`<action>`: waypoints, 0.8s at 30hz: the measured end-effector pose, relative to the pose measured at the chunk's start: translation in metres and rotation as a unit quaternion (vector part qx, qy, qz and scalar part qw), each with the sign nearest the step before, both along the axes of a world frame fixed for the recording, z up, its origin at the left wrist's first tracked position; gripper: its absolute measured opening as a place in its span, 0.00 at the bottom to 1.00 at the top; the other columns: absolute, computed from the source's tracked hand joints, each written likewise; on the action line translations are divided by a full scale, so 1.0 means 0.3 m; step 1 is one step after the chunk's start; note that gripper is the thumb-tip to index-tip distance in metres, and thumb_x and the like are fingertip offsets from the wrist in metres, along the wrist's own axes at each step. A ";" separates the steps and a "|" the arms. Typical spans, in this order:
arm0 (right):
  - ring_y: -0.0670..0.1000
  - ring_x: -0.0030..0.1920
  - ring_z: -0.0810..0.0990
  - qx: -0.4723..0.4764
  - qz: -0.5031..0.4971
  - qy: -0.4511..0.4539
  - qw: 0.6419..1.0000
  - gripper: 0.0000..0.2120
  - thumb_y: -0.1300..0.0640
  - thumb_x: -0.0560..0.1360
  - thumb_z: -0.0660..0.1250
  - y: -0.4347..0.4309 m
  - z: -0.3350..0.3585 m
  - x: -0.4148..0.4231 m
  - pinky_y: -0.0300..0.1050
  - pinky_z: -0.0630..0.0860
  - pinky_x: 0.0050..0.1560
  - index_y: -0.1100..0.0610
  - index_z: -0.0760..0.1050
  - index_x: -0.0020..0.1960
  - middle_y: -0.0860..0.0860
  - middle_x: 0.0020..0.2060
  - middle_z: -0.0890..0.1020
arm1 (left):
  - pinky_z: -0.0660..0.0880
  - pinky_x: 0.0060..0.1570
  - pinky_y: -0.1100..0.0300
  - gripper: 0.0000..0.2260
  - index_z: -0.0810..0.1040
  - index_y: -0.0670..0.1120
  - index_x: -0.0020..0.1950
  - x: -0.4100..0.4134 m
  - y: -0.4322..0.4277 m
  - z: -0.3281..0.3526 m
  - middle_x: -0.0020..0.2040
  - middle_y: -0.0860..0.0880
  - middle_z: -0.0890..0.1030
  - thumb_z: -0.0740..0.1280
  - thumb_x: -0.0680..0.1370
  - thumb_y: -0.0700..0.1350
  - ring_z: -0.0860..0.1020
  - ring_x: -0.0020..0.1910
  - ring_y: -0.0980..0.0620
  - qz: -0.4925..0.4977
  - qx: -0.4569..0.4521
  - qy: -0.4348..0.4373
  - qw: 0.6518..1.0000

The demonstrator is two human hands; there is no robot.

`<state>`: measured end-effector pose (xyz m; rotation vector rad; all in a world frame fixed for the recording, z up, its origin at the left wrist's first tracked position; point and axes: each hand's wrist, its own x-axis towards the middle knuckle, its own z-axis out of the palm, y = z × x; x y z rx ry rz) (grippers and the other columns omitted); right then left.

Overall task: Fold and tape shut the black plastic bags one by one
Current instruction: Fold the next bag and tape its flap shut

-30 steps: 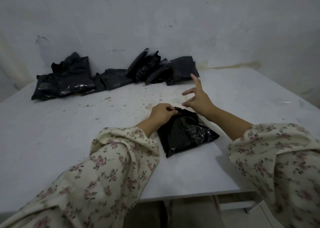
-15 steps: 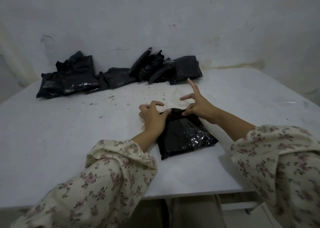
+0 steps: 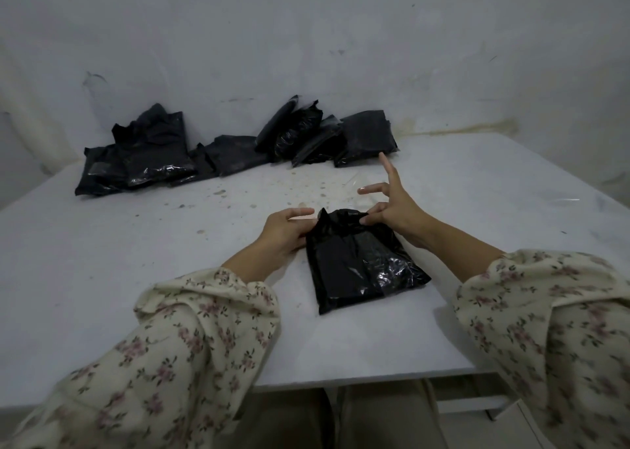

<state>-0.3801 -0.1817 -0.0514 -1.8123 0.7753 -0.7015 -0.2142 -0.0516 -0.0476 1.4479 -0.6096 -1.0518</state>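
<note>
Black plastic bag (image 3: 358,271) lies flat on the tabletop (image 3: 136,261), its crumpled open end pointing away from you. A second ago your left hand (image 3: 284,233) was clenched over that end. It has since let go, and the fingers now reach out nearly straight, tips against the bag's far left corner. Your right hand (image 3: 392,210) has come down onto the bag's far right corner and pinches the gathered plastic between thumb and lower fingers, while the index finger sticks up and another finger points sideways.

The bag itself has barely shifted. Its body looks folded already, but the far end is bunched and not yet flattened. The change reads as a re-grip: you seem to be setting both hands at the corners to turn that end over onto the bag. I can make out no tape beside the bag, so sealing is likely a later step. Beyond the bag, well apart from it, the other black bags (image 3: 238,145) are heaped at the wall.
</note>
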 end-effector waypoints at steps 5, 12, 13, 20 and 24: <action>0.53 0.37 0.80 0.000 -0.005 -0.020 1.000 0.55 0.77 0.69 0.69 0.008 -0.001 -0.007 0.43 0.81 0.47 0.39 0.42 0.76 0.53 0.59 0.75 | 0.74 0.31 0.71 0.16 0.75 0.38 0.60 0.002 -0.035 -0.007 0.39 0.47 0.80 0.72 0.74 0.36 0.80 0.32 0.58 -0.043 0.036 -0.153 0.987; 0.53 0.38 0.80 0.014 0.017 -0.034 0.999 0.55 0.77 0.69 0.69 0.022 0.005 -0.002 0.43 0.81 0.47 0.39 0.41 0.76 0.54 0.61 0.75 | 0.76 0.39 0.70 0.19 0.75 0.40 0.63 -0.005 -0.062 0.008 0.43 0.45 0.82 0.73 0.73 0.37 0.82 0.40 0.54 -0.101 0.071 -0.221 0.967; 0.53 0.40 0.80 0.024 0.025 -0.035 0.999 0.56 0.76 0.68 0.70 0.019 0.008 -0.001 0.44 0.80 0.51 0.39 0.41 0.76 0.53 0.61 0.75 | 0.74 0.33 0.72 0.19 0.75 0.39 0.63 -0.007 -0.060 0.014 0.39 0.47 0.81 0.73 0.73 0.35 0.80 0.34 0.58 -0.101 0.058 -0.214 0.970; 0.53 0.64 0.74 0.122 0.061 -0.044 0.990 0.54 0.69 0.70 0.72 -0.001 0.041 0.002 0.57 0.66 0.70 0.36 0.40 0.76 0.48 0.61 0.75 | 0.75 0.39 0.70 0.16 0.79 0.41 0.59 0.017 -0.055 0.037 0.39 0.50 0.76 0.72 0.72 0.32 0.77 0.39 0.55 -0.095 -0.004 -0.266 0.959; 0.52 0.49 0.81 0.079 0.082 -0.004 0.994 0.57 0.74 0.69 0.71 0.016 0.053 0.013 0.53 0.75 0.62 0.36 0.39 0.76 0.53 0.63 0.74 | 0.75 0.41 0.67 0.13 0.80 0.46 0.52 0.014 -0.061 0.040 0.40 0.51 0.77 0.72 0.71 0.32 0.77 0.40 0.55 -0.090 -0.021 -0.304 0.948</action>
